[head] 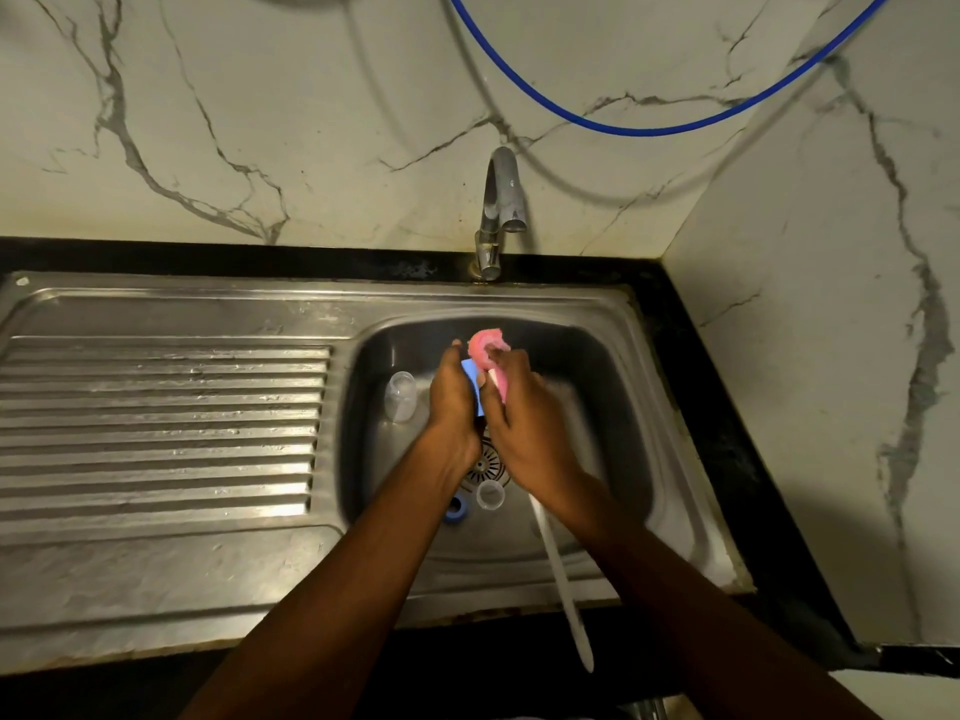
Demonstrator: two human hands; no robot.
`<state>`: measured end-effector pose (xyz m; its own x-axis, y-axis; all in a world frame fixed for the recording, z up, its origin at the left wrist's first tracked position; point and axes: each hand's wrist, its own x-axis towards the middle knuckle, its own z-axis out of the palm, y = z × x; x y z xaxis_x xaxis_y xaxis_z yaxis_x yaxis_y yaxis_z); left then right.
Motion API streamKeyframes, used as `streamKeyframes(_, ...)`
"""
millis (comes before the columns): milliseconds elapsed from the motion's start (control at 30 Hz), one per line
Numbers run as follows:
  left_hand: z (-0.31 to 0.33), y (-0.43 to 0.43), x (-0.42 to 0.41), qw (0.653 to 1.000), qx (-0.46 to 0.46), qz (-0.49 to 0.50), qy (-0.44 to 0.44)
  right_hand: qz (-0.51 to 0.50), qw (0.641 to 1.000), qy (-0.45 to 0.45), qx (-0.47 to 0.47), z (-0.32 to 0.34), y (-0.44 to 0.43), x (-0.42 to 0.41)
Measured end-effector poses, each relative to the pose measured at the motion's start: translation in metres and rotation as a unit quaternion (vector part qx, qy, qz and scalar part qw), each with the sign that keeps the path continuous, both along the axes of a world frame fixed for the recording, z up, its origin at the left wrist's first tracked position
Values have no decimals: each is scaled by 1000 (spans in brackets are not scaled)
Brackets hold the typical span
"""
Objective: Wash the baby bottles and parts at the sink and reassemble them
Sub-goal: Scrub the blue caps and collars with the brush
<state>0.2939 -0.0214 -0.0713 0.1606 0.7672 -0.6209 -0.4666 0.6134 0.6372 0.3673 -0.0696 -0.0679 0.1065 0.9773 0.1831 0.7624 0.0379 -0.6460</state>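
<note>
Both hands meet over the middle of the sink (675,485) basin. The left hand (452,402) grips a blue bottle part (474,379) to steady it, while the right hand (524,418) curls round the pink brush head (488,348) above its long white handle (561,579), likely to scrub the part. A clear cap (401,396) lies by the basin's left wall. A blue ring (456,509) and small clear cup (490,495) sit beside the drain (488,462) toward the front edge, probably awaiting washing. The tap (498,210) stands at the back edge and the ribbed draining board (156,423) lies left. A blue hose (623,124) loops across the marbled wall.
</note>
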Motion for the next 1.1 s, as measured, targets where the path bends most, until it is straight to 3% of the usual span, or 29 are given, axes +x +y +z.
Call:
streamKeyframes(100,-4,2,-4,999,-22,30,-14,63,997,-38,2,0,-9,1)
streamKeyframes(233,-4,-1,-2,999,-32,35,5,-3,1000,-21,-16,2,7,10)
streamKeyframes(367,2,3,-9,1000,2,7,24,55,997,-44,11,3,-2,8)
streamKeyframes(600,-9,3,-2,996,-8,54,71,18,998,-48,33,1,8,16)
streamKeyframes(767,-7,0,4,1000,-7,-12,11,-8,998,-66,1,0,14,15)
streamKeyframes(867,-10,4,1,1000,-28,9,-5,38,999,-6,-10,-1,-4,3)
streamKeyframes(967,-15,7,0,999,-40,29,-5,52,997,-54,-21,-3,0,9)
streamKeyframes(1100,-16,6,1,999,-33,39,-9,39,998,-42,2,8,3,9)
